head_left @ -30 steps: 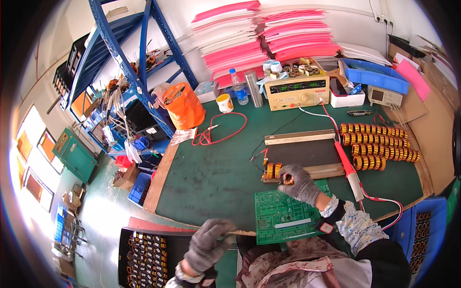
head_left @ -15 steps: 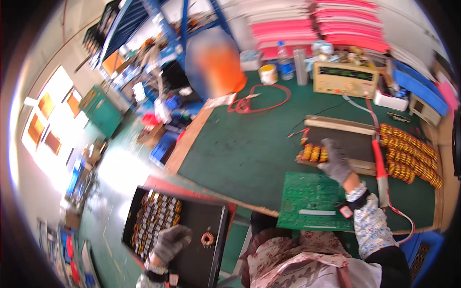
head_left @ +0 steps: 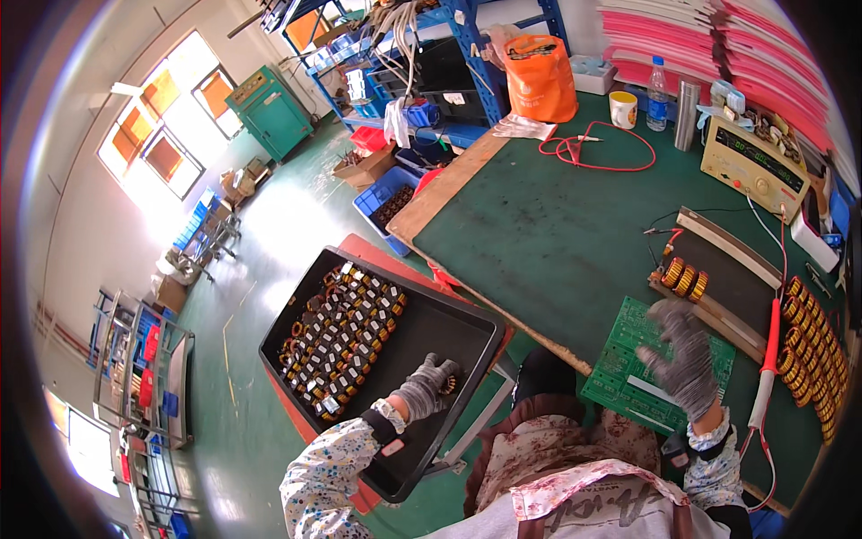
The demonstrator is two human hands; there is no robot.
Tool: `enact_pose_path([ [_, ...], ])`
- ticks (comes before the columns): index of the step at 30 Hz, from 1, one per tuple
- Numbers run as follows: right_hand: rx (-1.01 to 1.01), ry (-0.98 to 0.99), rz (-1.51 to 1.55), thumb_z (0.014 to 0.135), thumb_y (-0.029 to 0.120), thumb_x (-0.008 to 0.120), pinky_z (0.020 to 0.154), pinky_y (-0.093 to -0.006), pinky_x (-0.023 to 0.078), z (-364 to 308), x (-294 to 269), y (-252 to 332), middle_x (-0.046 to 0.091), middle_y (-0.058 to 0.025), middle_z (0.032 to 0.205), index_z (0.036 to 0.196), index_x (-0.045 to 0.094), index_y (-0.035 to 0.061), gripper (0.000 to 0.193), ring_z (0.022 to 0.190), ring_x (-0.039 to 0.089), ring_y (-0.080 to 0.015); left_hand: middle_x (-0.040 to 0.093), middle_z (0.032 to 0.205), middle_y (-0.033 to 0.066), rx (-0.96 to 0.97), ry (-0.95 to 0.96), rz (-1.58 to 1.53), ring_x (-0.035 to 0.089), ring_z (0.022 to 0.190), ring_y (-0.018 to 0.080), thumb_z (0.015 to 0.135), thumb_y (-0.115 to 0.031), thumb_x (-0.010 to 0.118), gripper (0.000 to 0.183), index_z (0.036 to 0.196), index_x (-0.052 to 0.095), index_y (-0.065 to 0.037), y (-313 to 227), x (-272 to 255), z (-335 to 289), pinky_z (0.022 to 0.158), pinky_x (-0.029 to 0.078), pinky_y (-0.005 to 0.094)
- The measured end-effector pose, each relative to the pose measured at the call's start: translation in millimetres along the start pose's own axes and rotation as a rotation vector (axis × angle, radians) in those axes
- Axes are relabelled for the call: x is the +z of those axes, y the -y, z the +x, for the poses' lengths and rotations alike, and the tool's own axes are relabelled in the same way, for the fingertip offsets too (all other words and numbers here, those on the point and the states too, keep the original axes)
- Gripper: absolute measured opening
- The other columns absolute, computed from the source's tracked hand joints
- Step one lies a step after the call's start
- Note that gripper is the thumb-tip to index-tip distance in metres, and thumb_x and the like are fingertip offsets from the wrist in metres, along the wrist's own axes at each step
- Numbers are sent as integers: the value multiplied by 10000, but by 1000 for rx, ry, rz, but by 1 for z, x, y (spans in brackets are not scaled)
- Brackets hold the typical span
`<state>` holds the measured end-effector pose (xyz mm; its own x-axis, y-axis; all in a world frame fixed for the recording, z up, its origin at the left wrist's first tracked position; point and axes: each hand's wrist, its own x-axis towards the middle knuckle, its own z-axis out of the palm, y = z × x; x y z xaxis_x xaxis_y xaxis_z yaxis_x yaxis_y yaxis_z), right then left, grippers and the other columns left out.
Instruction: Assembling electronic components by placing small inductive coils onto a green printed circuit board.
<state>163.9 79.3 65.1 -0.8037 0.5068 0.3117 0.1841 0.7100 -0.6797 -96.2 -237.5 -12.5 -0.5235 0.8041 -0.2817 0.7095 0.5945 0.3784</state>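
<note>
My left hand (head_left: 427, 386), in a grey glove, sits in a black tray (head_left: 449, 328) beside the bench and is closed on a copper-wound ring coil (head_left: 447, 383). Several more coils (head_left: 341, 337) fill the tray's left half. My right hand (head_left: 680, 346), also gloved, hovers with fingers spread over a green circuit board (head_left: 628, 373) on the green bench mat (head_left: 557, 225). It holds nothing. Three coils (head_left: 684, 279) stand in a row just beyond it, on a dark fixture (head_left: 727, 278).
A red-handled probe (head_left: 768, 346) and a long row of coils (head_left: 813, 359) lie at the right. A beige test instrument (head_left: 752, 162), cup (head_left: 622, 109), bottle (head_left: 658, 83), red cable (head_left: 593, 153) and orange bag (head_left: 540, 76) stand at the back. Blue shelving (head_left: 431, 63) and crates border the green floor.
The view has swung left and down toward the tray. My left hand moved further into the tray and closed on a coil. My right hand lifted off the coils, fingers spread.
</note>
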Motion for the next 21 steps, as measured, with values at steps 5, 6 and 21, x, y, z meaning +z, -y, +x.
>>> enact_pose_path([
  [5, -112, 344, 324, 698, 123, 743, 694, -296, 510, -3, 28, 18, 534, -105, 1097, 1165, 509, 83, 525, 887, 565, -200, 470, 1002, 143, 230, -226, -175, 509, 903, 322, 645, -148, 744, 457, 1068, 572, -124, -34, -37, -2, 769, 468, 378],
  [6, -72, 496, 472, 714, 142, 747, 751, -294, 509, -1, 37, 24, 539, -98, 1090, 1199, 492, 76, 551, 923, 559, -191, 476, 1007, 141, 286, -286, -280, 513, 916, 318, 647, -156, 745, 443, 1059, 586, -123, -53, -47, -6, 783, 471, 378],
  [21, 89, 16, 997, 752, 272, 738, 631, -193, 426, -14, 6, -9, 539, -10, 945, 1134, 538, 47, 487, 766, 497, -71, 315, 1423, 140, -70, -534, 444, 220, 1349, 336, 668, -360, 728, 846, 1357, 346, -55, 82, -69, 44, 1101, 203, 437],
])
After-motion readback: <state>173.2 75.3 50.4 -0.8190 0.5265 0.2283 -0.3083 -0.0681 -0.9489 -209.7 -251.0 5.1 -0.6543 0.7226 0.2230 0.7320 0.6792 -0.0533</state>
